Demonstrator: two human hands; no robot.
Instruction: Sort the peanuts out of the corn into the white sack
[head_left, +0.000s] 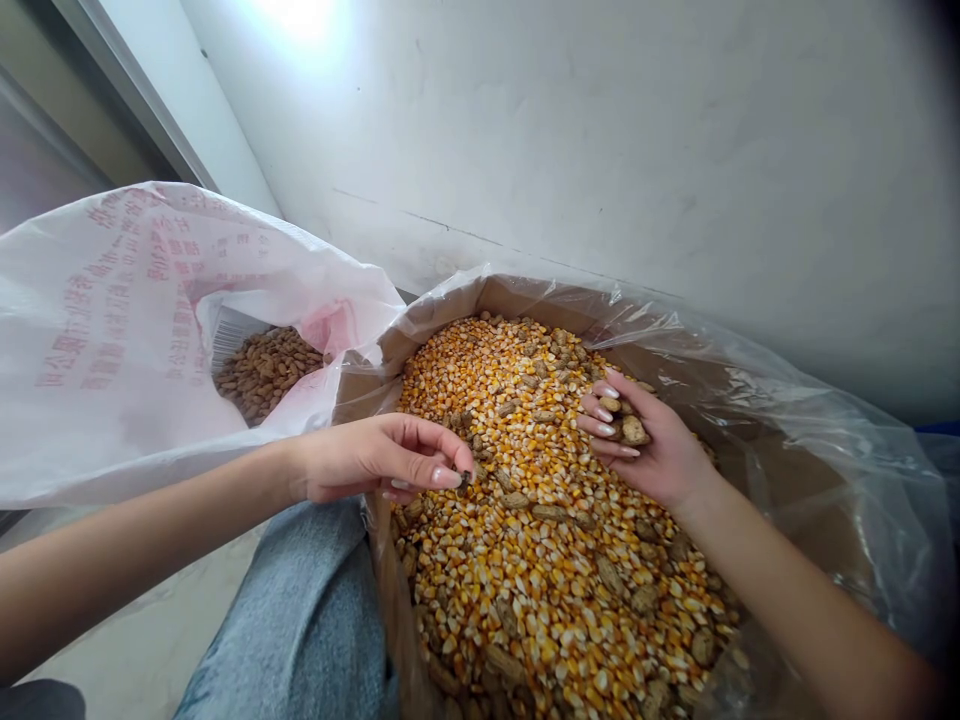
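My left hand (401,458) is above the left side of the corn, thumb and forefinger pinched on a small dark piece (464,482) too small to name. Several unshelled peanuts (634,431) rest in the curled fingers of my right hand (651,440), held above the right side of the heap. Beneath both hands, yellow and white corn kernels (555,560) fill a cardboard box (517,296) lined with clear plastic (675,325). More peanuts in their shells (551,513) lie scattered over the kernels.
Left of the box stands an open white woven sack (97,300) with red print; brown almond-like kernels (266,375) show inside. A white wall (600,130) rises behind the box. My jeans-covered leg (300,620) is against the box's left side.
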